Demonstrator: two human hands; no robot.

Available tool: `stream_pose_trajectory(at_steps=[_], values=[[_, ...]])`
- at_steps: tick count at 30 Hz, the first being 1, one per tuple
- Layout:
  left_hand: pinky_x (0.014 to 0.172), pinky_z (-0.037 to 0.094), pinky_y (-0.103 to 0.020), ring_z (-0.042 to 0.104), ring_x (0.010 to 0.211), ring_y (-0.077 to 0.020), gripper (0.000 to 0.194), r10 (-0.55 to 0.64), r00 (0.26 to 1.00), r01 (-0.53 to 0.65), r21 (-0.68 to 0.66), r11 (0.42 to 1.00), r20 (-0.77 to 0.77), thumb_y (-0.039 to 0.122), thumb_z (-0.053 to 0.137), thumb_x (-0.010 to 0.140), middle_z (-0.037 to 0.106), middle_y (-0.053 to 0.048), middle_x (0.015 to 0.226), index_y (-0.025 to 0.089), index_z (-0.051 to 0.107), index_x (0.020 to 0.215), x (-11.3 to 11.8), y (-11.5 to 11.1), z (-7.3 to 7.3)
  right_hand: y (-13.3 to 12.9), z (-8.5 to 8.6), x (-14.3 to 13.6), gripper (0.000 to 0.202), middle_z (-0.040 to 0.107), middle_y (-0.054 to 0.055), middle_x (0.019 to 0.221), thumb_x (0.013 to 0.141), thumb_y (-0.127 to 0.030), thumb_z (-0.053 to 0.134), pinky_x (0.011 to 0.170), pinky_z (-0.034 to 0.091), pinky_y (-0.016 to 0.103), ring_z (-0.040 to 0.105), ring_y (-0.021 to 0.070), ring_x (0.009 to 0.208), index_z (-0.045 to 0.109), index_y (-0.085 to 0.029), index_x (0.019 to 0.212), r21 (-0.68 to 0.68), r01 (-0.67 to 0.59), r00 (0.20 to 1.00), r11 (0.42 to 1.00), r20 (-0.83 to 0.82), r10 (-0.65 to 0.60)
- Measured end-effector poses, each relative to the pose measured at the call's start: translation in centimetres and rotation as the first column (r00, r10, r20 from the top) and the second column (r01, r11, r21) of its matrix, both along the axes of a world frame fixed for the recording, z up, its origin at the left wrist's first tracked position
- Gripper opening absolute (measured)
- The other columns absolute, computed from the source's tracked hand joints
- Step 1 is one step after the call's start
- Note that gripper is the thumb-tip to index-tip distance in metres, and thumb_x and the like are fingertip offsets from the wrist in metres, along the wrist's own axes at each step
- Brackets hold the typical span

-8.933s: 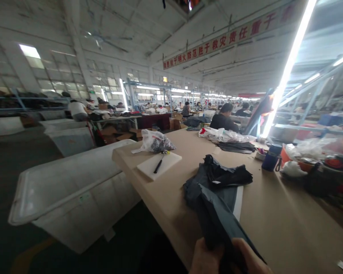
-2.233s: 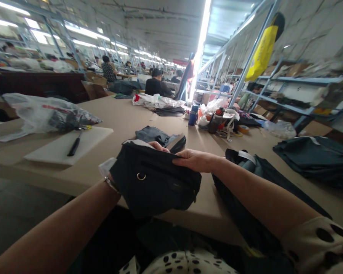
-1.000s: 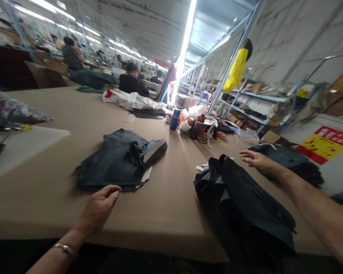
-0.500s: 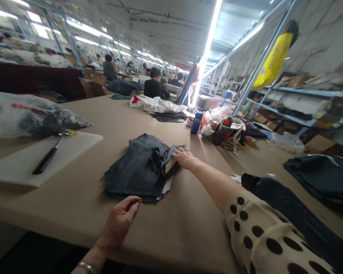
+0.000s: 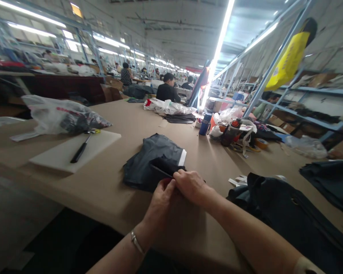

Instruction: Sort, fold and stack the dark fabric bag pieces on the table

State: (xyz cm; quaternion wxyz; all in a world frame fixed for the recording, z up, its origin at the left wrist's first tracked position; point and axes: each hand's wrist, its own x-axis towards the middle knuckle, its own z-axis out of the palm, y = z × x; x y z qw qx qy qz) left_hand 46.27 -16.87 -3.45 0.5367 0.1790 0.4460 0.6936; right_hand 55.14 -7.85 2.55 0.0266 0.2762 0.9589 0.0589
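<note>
A stack of dark fabric pieces [image 5: 156, 144] lies on the brown table [image 5: 103, 190] in front of me, with a white strip at its right edge. Above the stack's near right corner, a black fabric piece [image 5: 167, 165] is held up and partly folded. My right hand [image 5: 190, 184] pinches its near edge with bent fingers. Right beside it, my left hand [image 5: 162, 196] grips the same edge between thumb and fingers. The fingertips of both hands nearly meet and hide part of the cloth.
Left lies a white board [image 5: 103, 148] with a black-handled hammer [image 5: 80, 151], beside a plastic bag [image 5: 60, 114]. A blue bottle [image 5: 205, 124] and a dark bottle [image 5: 230, 133] stand at the back right. More dark fabric [image 5: 286, 205] lies near my right arm. Co-workers sit farther off.
My right hand has drawn back towards me from the stack's far right side, bringing the fabric piece along. My left hand has moved right and up to meet it. The view has turned left.
</note>
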Motion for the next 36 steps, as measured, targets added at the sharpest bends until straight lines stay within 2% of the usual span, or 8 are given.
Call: stream_pose_trajectory(at_steps=[3,8,12,19,23,28,33,36], values=[[0.062,0.051,-0.026,0.062,0.070,-0.0143,0.022,0.068,0.981,-0.059,-0.058,0.997,0.180,0.031,0.064,0.077,0.063,-0.002,0.080,0.018,0.052,0.090,0.2,-0.5,0.1,-3.4,-1.8,0.3,0.016,0.062,0.006,0.091,0.090,-0.018,0.040,0.062,0.045,0.027,0.062,0.0184,0.077,0.055,-0.019,0.094,-0.039,-0.047,0.998,0.998,-0.047,0.045],[0.051,0.045,-0.022,0.058,0.056,-0.0124,0.014,0.155,0.986,-0.149,-0.105,0.983,0.053,0.024,0.064,0.073,0.060,0.001,0.064,0.017,0.053,0.080,-0.5,-2.3,-1.9,-5.3,-3.5,1.6,0.018,0.062,0.006,0.096,0.090,-0.032,0.049,0.085,0.042,0.035,0.057,0.0215,0.092,0.061,-0.020,0.097,-0.055,-0.140,0.953,0.989,-0.279,0.120],[0.051,0.046,-0.025,0.062,0.061,-0.0166,0.021,0.128,0.992,-0.125,-0.102,0.987,0.021,0.025,0.064,0.070,0.066,-0.003,0.074,0.017,0.057,0.088,-0.2,-3.6,-1.0,-4.3,-3.3,2.1,0.057,0.046,0.011,0.132,0.077,-0.035,0.065,0.099,0.034,0.042,0.041,0.0276,0.120,0.046,-0.021,0.129,-0.121,0.055,0.834,0.991,-0.540,-0.112],[0.057,0.048,-0.024,0.063,0.067,-0.0156,0.027,0.100,0.981,-0.087,-0.081,0.993,0.169,0.017,0.070,0.061,0.070,-0.002,0.079,0.018,0.064,0.087,-0.5,-4.3,-0.1,-3.0,-4.2,2.3,0.018,0.061,-0.002,0.070,0.067,-0.019,0.057,0.062,0.042,0.024,0.056,0.0151,0.068,0.065,-0.019,0.083,-0.675,0.008,0.818,0.738,-0.420,-0.393],[0.065,0.050,-0.027,0.064,0.067,-0.0160,0.021,-0.286,0.854,0.258,0.122,0.958,0.434,0.013,0.065,0.061,0.070,-0.005,0.078,0.015,0.068,0.081,-0.2,-6.7,0.9,-1.9,-4.6,2.8,0.017,0.062,-0.001,0.068,0.065,-0.017,0.052,0.064,0.043,0.024,0.057,0.0159,0.070,0.067,-0.018,0.074,-0.717,-0.012,0.738,0.697,-0.477,-0.477],[0.056,0.045,-0.025,0.064,0.064,-0.0194,0.036,-0.726,0.585,0.649,0.328,0.686,0.362,0.006,0.054,0.045,0.069,-0.013,0.074,0.005,0.071,0.077,0.9,-10.8,3.6,-0.3,-5.1,3.6,0.038,0.069,0.007,0.086,0.067,-0.029,0.054,0.069,0.049,0.029,0.063,0.0190,0.075,0.065,-0.013,0.100,-0.852,-0.091,0.586,0.516,-0.465,-0.664],[0.064,0.048,-0.031,0.064,0.066,-0.0217,0.028,-0.593,0.774,0.568,0.168,0.805,0.223,0.012,0.056,0.049,0.069,-0.008,0.069,0.013,0.072,0.072,-3.6,-9.1,2.5,-3.2,-4.7,3.3,0.045,0.069,0.011,0.094,0.083,-0.041,0.034,0.067,0.053,0.031,0.067,0.0204,0.078,0.063,-0.014,0.104,-0.915,-0.254,0.593,0.314,-0.404,-0.696],[0.055,0.046,-0.030,0.060,0.058,-0.0210,0.024,-0.408,0.902,0.406,-0.048,0.913,-0.142,0.016,0.053,0.045,0.066,-0.007,0.065,0.013,0.068,0.064,-8.1,-7.2,1.9,-7.2,-2.8,3.3,0.059,0.070,0.010,0.093,0.091,-0.042,0.014,0.061,0.053,0.030,0.067,0.0188,0.079,0.064,-0.015,0.105,-0.893,-0.348,0.655,0.285,-0.450,-0.607]])
